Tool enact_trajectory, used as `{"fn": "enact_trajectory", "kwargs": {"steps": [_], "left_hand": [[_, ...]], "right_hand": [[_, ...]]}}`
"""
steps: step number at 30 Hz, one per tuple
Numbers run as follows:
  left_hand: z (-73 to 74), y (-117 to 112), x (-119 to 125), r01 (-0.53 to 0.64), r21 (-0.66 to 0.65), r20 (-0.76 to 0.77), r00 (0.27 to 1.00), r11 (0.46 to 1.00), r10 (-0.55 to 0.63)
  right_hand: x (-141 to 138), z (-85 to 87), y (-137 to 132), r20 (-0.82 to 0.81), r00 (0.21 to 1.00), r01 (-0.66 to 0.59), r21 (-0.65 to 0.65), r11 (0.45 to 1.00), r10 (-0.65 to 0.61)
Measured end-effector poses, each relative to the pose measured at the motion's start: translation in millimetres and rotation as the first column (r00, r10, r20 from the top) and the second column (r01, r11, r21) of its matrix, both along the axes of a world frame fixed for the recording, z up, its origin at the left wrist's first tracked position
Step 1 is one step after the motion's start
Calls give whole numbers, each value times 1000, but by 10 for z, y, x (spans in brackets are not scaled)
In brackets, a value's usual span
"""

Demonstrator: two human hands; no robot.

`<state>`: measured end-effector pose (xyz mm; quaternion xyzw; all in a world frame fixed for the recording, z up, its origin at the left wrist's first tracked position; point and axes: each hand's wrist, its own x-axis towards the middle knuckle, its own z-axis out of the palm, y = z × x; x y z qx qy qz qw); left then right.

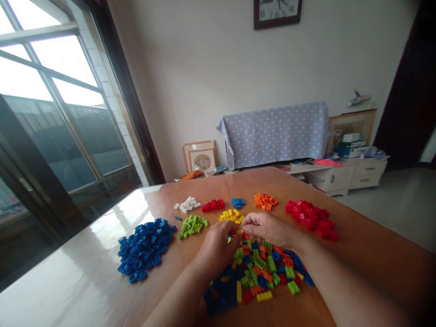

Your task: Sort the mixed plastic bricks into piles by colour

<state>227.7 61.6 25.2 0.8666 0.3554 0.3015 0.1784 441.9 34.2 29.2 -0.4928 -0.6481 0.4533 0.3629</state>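
Note:
My left hand (218, 240) and my right hand (267, 227) meet over the far edge of a mixed pile of toy building bricks (260, 263). The fingers of both are curled and closed. A small yellow bit (239, 232) shows between the fingertips; which hand grips it, I cannot tell. Green, orange, yellow, red and blue pieces lie jumbled under my wrists. Just beyond my fingers sits a heap of yellow bricks (231, 215). My left forearm and hand cover part of the mixed pile.
Sorted heaps stand on the brown table (163, 295): blue round pieces (146, 247), green bricks (191, 225), white bricks (189, 205), red bricks (213, 205), blue bricks (238, 202), orange bricks (265, 201) and larger red pieces (310, 218). A low white cabinet (368, 175) stands behind.

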Motion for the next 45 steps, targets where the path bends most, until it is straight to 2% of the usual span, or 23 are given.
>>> {"fn": "enact_trajectory", "kwargs": {"steps": [4,7,9,13,17,24,30,33,45], "left_hand": [[-42,262,-190,-211,32,66,976,977,208],[-112,456,-307,-341,63,46,940,938,338],[-168,543,-335,-383,48,-3,924,923,384],[-266,625,-305,-381,-51,-115,921,923,373],[-328,660,-288,-345,-163,-117,937,924,329],[-303,642,-315,-372,-16,-241,902,928,358],[-177,544,-268,-364,-41,-297,894,930,337],[-137,519,-268,-398,-29,-280,884,917,375],[-145,515,-264,-413,-21,-284,875,910,391]], "right_hand": [[46,-10,44,-11,988,151,114,982,-151],[73,-60,96,-11,976,218,162,962,-219],[78,-98,130,-1,971,233,196,952,-238],[80,-119,154,20,965,247,262,933,-262],[94,-62,119,-3,960,270,270,924,-280],[105,-11,84,-19,956,287,251,925,-292],[111,-37,109,-15,951,304,232,924,-309],[117,-32,111,-15,947,316,231,920,-322],[129,-24,97,-30,942,330,253,909,-333]]}}
